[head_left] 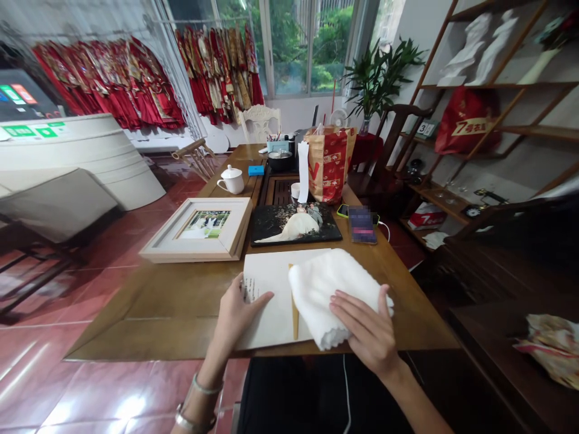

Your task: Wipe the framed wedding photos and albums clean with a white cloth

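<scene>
A flat white panel lies at the near edge of the wooden table. My left hand rests on its left part, fingers spread flat, holding it down. On the panel's right part sits a folded white cloth. My right hand lies on top of that cloth with fingers stretched out, pressing on it. Just beyond the panel are a white framed photo on the left and a dark glossy photo panel in the middle.
A phone and a second phone lie right of the dark panel. Farther back stand a white lidded cup, a tea tray and a red-and-brown paper bag. Wooden shelves and a dark chair are at right.
</scene>
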The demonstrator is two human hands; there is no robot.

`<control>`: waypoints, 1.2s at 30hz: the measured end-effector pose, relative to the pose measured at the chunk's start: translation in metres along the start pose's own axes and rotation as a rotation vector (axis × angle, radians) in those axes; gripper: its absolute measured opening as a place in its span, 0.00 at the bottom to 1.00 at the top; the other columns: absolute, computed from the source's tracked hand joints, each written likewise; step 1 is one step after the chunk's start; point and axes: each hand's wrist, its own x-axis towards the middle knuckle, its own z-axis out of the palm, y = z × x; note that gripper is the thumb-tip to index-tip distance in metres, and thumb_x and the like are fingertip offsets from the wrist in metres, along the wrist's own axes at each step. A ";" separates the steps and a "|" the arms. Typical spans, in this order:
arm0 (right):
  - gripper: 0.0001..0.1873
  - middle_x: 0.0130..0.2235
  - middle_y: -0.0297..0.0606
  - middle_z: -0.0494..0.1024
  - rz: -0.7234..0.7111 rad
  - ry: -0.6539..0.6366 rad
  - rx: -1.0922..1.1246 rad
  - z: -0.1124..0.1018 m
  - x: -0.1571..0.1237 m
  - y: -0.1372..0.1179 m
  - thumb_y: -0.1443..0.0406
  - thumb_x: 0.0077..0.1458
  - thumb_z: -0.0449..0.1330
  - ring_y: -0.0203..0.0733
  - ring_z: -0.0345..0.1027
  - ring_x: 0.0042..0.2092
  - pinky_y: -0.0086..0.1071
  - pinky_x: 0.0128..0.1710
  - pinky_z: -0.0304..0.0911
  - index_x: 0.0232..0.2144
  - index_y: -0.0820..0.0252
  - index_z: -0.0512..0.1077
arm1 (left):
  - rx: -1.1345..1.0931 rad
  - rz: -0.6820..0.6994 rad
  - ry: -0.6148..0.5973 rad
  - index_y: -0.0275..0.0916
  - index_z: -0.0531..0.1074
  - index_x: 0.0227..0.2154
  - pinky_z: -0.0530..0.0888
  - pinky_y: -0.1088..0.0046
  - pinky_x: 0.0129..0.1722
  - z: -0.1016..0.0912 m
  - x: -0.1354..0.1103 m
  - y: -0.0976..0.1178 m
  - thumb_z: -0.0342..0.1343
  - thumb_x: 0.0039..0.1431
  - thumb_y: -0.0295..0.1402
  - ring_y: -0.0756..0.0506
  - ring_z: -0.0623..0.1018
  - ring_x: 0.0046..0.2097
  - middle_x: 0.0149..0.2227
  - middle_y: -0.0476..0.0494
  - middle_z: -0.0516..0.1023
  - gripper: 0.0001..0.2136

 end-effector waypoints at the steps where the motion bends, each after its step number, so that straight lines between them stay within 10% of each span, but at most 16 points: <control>1: 0.32 0.47 0.37 0.81 -0.007 -0.007 0.019 0.004 0.001 -0.003 0.81 0.52 0.49 0.48 0.75 0.50 0.65 0.63 0.21 0.56 0.53 0.67 | 0.029 0.019 0.015 0.36 0.71 0.44 0.70 0.60 0.50 0.000 0.000 0.000 0.71 0.36 0.40 0.33 0.75 0.51 0.47 0.33 0.78 0.29; 7: 0.34 0.46 0.37 0.81 0.075 -0.001 0.113 0.022 -0.002 -0.011 0.81 0.52 0.47 0.48 0.75 0.49 0.68 0.63 0.30 0.57 0.51 0.66 | 0.108 0.091 0.009 0.34 0.69 0.48 0.64 0.57 0.57 0.005 -0.001 -0.004 0.73 0.26 0.41 0.29 0.69 0.58 0.53 0.28 0.73 0.40; 18: 0.35 0.46 0.37 0.81 0.137 0.005 0.132 0.026 -0.007 -0.011 0.82 0.52 0.47 0.47 0.75 0.49 0.67 0.63 0.43 0.57 0.50 0.67 | 0.136 0.089 0.019 0.35 0.68 0.52 0.66 0.54 0.54 0.015 -0.003 -0.007 0.69 0.37 0.39 0.30 0.71 0.54 0.50 0.31 0.76 0.36; 23: 0.34 0.44 0.35 0.82 0.131 -0.006 0.116 0.023 -0.002 -0.012 0.82 0.51 0.48 0.47 0.75 0.48 0.67 0.63 0.41 0.55 0.49 0.69 | 0.295 0.454 0.035 0.37 0.68 0.53 0.63 0.46 0.56 0.016 -0.026 -0.011 0.58 0.53 0.32 0.30 0.64 0.59 0.55 0.31 0.68 0.23; 28: 0.38 0.46 0.36 0.81 0.106 -0.135 0.247 0.019 0.012 -0.017 0.83 0.46 0.48 0.45 0.74 0.49 0.64 0.64 0.42 0.55 0.52 0.69 | 0.411 0.870 -0.307 0.45 0.53 0.65 0.64 0.51 0.59 0.021 -0.055 0.003 0.46 0.44 0.14 0.37 0.58 0.65 0.66 0.38 0.57 0.42; 33: 0.24 0.48 0.37 0.80 0.199 -0.426 0.573 -0.003 0.032 -0.004 0.69 0.51 0.64 0.47 0.74 0.50 0.51 0.60 0.60 0.51 0.51 0.73 | 0.398 0.908 -0.415 0.42 0.71 0.50 0.74 0.62 0.47 0.017 -0.047 0.015 0.46 0.46 0.15 0.41 0.76 0.48 0.46 0.41 0.77 0.28; 36: 0.15 0.47 0.39 0.81 0.328 -0.367 0.563 -0.015 0.041 0.022 0.62 0.56 0.62 0.48 0.73 0.51 0.47 0.56 0.65 0.47 0.53 0.76 | 0.381 0.895 -0.358 0.41 0.74 0.43 0.74 0.66 0.47 -0.004 -0.031 0.009 0.46 0.47 0.15 0.42 0.76 0.50 0.48 0.41 0.77 0.23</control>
